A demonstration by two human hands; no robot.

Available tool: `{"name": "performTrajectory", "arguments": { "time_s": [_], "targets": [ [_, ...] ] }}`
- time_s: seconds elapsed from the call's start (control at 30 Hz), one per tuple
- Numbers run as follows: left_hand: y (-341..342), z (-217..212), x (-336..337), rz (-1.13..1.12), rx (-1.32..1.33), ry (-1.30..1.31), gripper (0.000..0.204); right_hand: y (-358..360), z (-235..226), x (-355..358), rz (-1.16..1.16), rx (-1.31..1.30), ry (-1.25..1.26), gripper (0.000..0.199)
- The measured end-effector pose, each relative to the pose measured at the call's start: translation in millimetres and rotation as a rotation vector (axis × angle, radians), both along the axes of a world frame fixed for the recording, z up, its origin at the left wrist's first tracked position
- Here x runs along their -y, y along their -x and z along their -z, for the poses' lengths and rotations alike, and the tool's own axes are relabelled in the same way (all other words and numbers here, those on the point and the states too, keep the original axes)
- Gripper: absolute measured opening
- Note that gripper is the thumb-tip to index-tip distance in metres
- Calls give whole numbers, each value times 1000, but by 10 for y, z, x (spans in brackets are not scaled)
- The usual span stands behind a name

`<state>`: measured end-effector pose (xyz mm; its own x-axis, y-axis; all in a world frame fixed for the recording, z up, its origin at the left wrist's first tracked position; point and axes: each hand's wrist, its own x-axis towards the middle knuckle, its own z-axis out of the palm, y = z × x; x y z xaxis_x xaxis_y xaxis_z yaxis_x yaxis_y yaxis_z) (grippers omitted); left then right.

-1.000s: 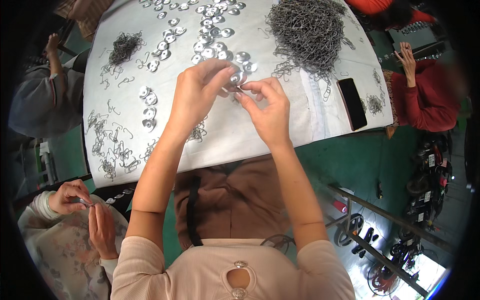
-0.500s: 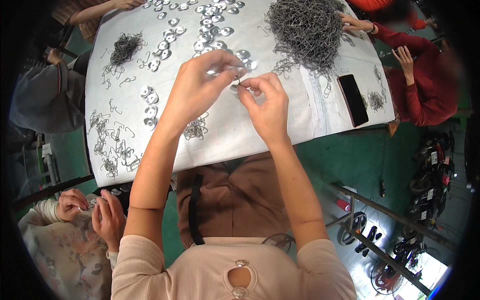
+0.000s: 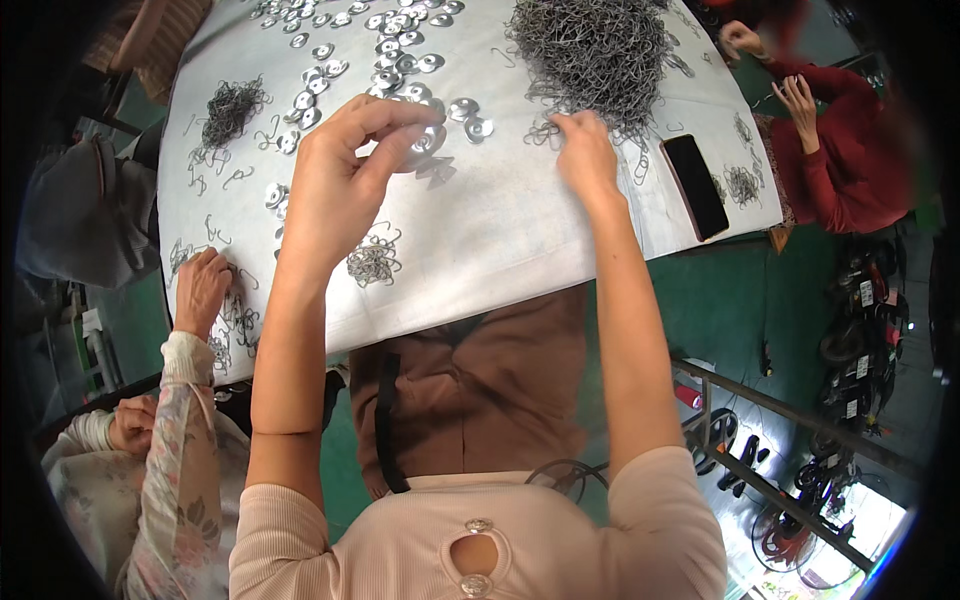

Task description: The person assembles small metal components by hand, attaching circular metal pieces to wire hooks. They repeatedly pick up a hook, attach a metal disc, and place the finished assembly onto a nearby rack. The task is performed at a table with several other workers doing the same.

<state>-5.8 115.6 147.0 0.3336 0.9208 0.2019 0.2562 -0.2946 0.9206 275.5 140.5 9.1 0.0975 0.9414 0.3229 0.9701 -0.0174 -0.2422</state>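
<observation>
My left hand (image 3: pixel 345 185) is closed over the near side of the scattered discs, pinching a shiny round metal disc (image 3: pixel 428 140) between thumb and fingers. A blurred silvery piece shows just below that disc; whether it is joined to it I cannot tell. My right hand (image 3: pixel 588 155) is at the near edge of the big heap of bent wire hooks (image 3: pixel 590 60), fingertips drawn together beside a few loose hooks (image 3: pixel 543 132). What those fingertips hold is hidden. A small cluster of wire hooks (image 3: pixel 373 262) lies on the white table (image 3: pixel 480 230) near my left forearm.
Many metal discs (image 3: pixel 398 45) spread over the far left-middle. A dark phone (image 3: pixel 697 188) lies at the right. Another hook pile (image 3: pixel 232 112) sits at the left. A co-worker's hand (image 3: pixel 203 285) reaches among hooks at the near left; a person in red (image 3: pixel 850 165) sits at the right.
My hands have parted: the right went right to the hook heap, the left moved slightly left with the disc. The lower-left co-worker's hand has reached onto the table.
</observation>
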Motion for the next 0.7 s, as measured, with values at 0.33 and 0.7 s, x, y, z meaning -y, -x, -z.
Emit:
{"name": "performTrajectory", "arguments": {
  "time_s": [0.33, 0.7],
  "targets": [
    [158, 29, 144, -99, 88, -34, 17, 159, -207, 4, 172, -174, 280, 24],
    [248, 95, 277, -131, 123, 29, 16, -159, -596, -70, -248, -725, 586, 21]
  ]
}}
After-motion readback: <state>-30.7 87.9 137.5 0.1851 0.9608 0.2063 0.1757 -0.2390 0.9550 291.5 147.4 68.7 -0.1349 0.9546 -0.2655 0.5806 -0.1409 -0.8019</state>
